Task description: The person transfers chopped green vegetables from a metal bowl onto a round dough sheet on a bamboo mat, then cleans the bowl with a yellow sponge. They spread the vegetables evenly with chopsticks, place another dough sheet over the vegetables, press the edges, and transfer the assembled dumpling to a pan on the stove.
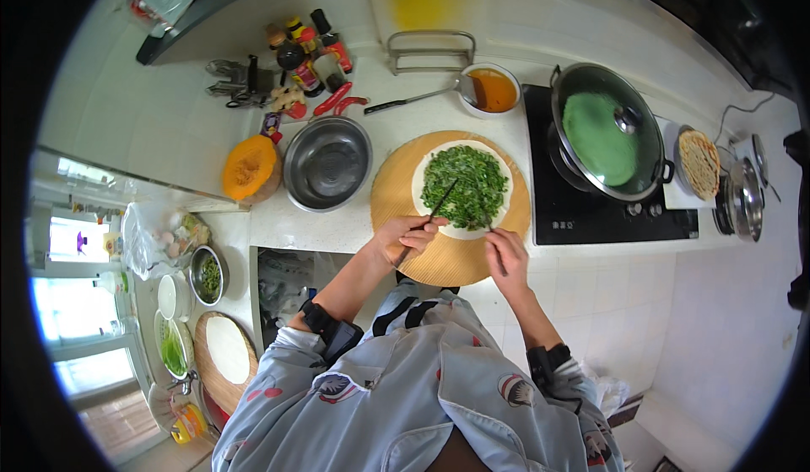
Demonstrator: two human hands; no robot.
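Chopped greens [468,178] cover most of a thin round of dough [419,184], whose pale rim shows around them. The dough lies on a round wooden board [395,155] at the counter's front edge. My left hand [408,239] grips a dark chopstick [445,197], its tip over the middle of the greens. Held in my right hand [508,258] is another dark, thin utensil, probably a chopstick [500,262], with its far end at the greens' lower right edge.
Left of the board stands an empty metal bowl [329,163], near a cut pumpkin [251,167]. Behind are a spatula [414,97] and a bowl of orange liquid [497,89]. At right, a lidded pan [607,133] sits on the black cooktop [569,228], beside a flatbread [698,163].
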